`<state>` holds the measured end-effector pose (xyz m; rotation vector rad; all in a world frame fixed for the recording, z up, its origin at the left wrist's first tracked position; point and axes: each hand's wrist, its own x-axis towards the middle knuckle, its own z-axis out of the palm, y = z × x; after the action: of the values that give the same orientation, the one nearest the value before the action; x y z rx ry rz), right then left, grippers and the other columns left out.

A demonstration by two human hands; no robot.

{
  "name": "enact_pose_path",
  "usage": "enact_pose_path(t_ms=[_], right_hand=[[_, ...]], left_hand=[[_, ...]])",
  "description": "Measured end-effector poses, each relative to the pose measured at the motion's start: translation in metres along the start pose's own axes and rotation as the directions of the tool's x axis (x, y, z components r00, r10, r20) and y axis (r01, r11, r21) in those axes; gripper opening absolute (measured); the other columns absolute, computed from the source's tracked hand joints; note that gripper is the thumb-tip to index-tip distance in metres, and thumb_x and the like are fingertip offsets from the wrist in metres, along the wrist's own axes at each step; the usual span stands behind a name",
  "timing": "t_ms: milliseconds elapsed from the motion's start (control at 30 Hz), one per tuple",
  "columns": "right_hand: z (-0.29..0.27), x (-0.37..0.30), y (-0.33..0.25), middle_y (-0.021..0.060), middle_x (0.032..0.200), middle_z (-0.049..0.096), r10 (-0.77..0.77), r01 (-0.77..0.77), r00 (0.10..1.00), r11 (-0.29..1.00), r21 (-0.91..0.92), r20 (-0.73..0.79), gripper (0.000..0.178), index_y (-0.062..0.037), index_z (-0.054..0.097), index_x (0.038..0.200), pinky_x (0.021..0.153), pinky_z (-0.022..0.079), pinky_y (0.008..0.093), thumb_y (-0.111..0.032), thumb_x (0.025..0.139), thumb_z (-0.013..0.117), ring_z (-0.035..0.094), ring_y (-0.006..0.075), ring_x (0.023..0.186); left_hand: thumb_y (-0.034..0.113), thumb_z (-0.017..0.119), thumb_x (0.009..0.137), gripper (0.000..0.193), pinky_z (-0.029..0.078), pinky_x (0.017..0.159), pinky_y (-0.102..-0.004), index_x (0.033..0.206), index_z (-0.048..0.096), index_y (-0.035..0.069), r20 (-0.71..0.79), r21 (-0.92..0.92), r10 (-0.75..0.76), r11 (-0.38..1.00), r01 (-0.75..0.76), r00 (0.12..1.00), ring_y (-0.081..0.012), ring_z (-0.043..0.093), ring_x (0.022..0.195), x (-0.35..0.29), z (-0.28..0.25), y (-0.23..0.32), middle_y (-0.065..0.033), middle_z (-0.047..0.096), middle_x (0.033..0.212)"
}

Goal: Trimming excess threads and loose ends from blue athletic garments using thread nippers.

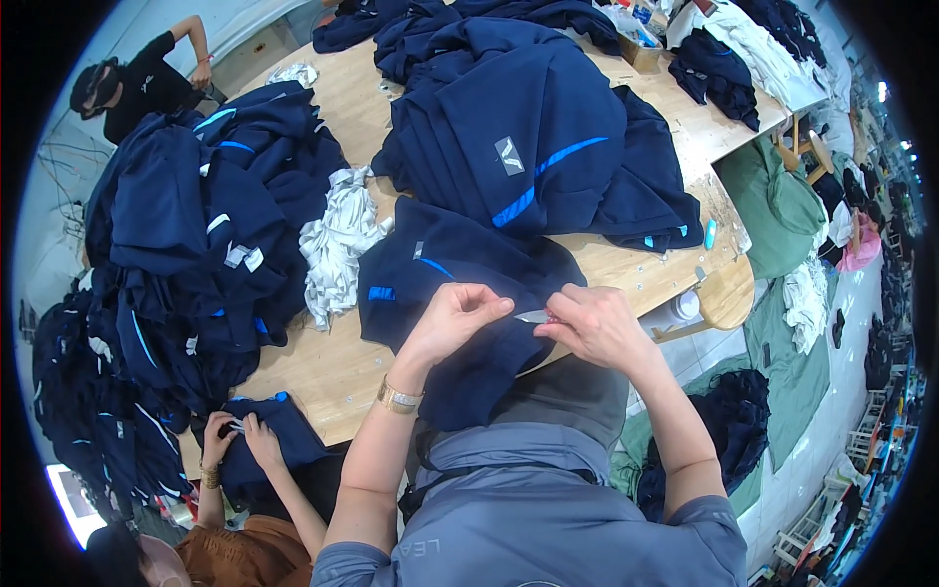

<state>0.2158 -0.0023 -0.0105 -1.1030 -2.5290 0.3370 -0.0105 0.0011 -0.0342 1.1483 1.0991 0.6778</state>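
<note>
- Plywood table (337, 377) is carrying heaps of navy clothing (186, 235), a co-worker's hands (240, 440) working at its lower left corner.
- Left hand (450, 318) is pinching the navy garment (460, 293) lying at the near edge.
- Right hand (592, 323) is clamping small snips (533, 316) against it.
- Green cloth (782, 210) is hanging over chairs rightward.

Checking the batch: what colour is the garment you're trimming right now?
Dark navy garment with bright blue accents, clearest in the head view.
</note>
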Motion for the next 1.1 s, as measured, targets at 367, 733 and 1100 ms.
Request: enact_pose_path(t_ms=[367, 733, 1100], right_hand=[[-0.014, 0.014, -0.002, 0.0042, 0.065, 0.050, -0.115, 0.119, 0.988, 0.992, -0.040, 0.099, 0.029, -0.0107, 0.053, 0.077, 0.049, 0.043, 0.0342, -0.038, 0.079, 0.063, 0.056, 0.0235, 0.056], [-0.016, 0.024, 0.000, 0.0061, 0.061, 0.050, -0.249, 0.261, 0.953, 0.964, -0.050, 0.171, 0.038, -0.0105, 0.050, 0.078, 0.044, 0.044, 0.0327, -0.048, 0.083, 0.054, 0.060, 0.0214, 0.053], [0.002, 0.013, 0.004, -0.0042, 0.061, 0.038, 0.267, -0.253, 0.955, 0.503, 0.827, 0.130, 0.024, -0.0030, 0.054, 0.091, 0.053, 0.034, 0.0197, -0.022, 0.083, 0.065, 0.037, 0.0040, 0.056]], left_hand=[[0.027, 0.070, 0.081, 0.027, 0.033, 0.049, -0.0180, 0.072, 0.064, 0.002, 0.072, 0.092, -0.073, 0.994, 0.067, 0.995, -0.0005, 0.042, 0.055, 0.005, -0.003, 0.013, 0.0047, 0.055, 0.061], [0.026, 0.070, 0.081, 0.028, 0.025, 0.045, -0.0184, 0.066, 0.063, 0.003, 0.111, 0.088, -0.027, 0.996, 0.018, 0.993, 0.0001, 0.033, 0.051, 0.003, 0.001, 0.016, 0.0075, 0.049, 0.055], [0.025, 0.069, 0.082, 0.025, 0.035, 0.051, -0.0181, 0.073, 0.065, 0.002, 0.096, 0.041, -0.046, 0.998, 0.043, 0.994, -0.0006, 0.044, 0.056, 0.007, -0.006, 0.011, 0.0044, 0.057, 0.063]])
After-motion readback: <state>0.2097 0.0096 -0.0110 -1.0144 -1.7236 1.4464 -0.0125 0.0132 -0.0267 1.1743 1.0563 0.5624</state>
